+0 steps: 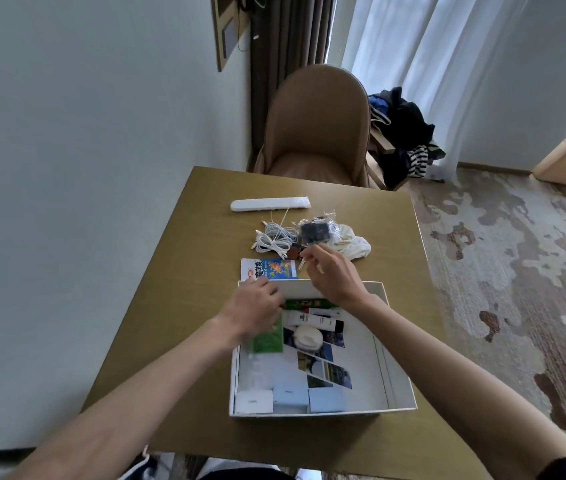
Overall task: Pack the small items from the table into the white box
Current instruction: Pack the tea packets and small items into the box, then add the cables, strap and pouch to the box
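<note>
The white box (397, 375) stands open on the wooden table (177, 306) in front of me. Inside lie a white tube (312, 319), a round white pad (306, 336), a green stick pack (306, 303) and small white and pale blue boxes (288, 398). My left hand (254, 306) is inside the box's far left corner, fingers closed on a green packet (269, 337). My right hand (330, 275) hovers above the box's far wall, pinching several small wooden clips (304, 261). Beyond the box lie a blue snack packet (271, 268), coiled white cables (274, 237), a bagged black item (316, 232), white cloth (354, 244) and a long white wrapped item (269, 204).
A tan chair (316, 133) stands at the table's far side. A white wall runs along the left. Dark clothes (403, 133) are piled on a stool to the right, before white curtains. Patterned carpet covers the floor on the right.
</note>
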`<action>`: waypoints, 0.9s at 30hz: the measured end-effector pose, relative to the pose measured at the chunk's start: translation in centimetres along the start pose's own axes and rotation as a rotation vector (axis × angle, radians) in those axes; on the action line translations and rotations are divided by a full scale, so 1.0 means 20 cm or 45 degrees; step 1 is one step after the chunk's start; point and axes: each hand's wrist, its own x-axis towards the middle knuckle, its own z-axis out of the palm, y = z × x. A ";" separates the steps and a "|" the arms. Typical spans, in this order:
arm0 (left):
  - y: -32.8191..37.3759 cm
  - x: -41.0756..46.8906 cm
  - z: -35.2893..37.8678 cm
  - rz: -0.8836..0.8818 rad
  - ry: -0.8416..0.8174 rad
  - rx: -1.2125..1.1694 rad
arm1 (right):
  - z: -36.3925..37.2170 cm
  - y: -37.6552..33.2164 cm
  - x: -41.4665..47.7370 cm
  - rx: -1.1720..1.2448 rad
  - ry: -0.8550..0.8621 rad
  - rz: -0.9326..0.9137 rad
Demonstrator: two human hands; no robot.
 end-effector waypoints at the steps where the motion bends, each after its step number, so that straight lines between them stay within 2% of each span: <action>1: -0.04 0.00 -0.02 -0.046 0.096 -0.131 | 0.02 0.01 0.05 -0.010 -0.072 0.076; 4: -0.17 0.03 -0.06 -0.260 0.321 -0.413 | 0.09 0.05 0.19 -0.087 -0.297 0.264; 6: -0.28 0.06 -0.05 -0.399 0.356 -0.508 | 0.13 0.09 0.28 -0.157 -0.361 0.344; 8: -0.39 0.10 0.00 -0.506 0.263 -0.565 | 0.18 0.12 0.36 -0.208 -0.385 0.419; 11: -0.52 0.15 0.10 -0.624 0.006 -0.566 | 0.26 0.16 0.45 -0.244 -0.453 0.491; 14: -0.59 0.21 0.21 -0.640 -0.225 -0.528 | 0.35 0.19 0.52 -0.298 -0.560 0.512; 16: -0.62 0.26 0.27 -0.658 -0.326 -0.516 | 0.41 0.20 0.55 -0.274 -0.553 0.500; 20: -0.66 0.36 0.36 -0.612 -0.421 -0.434 | 0.52 0.19 0.64 -0.347 -0.461 0.370; 27: -0.70 0.46 0.45 -0.559 -0.486 -0.344 | 0.63 0.21 0.68 -0.560 -0.522 0.275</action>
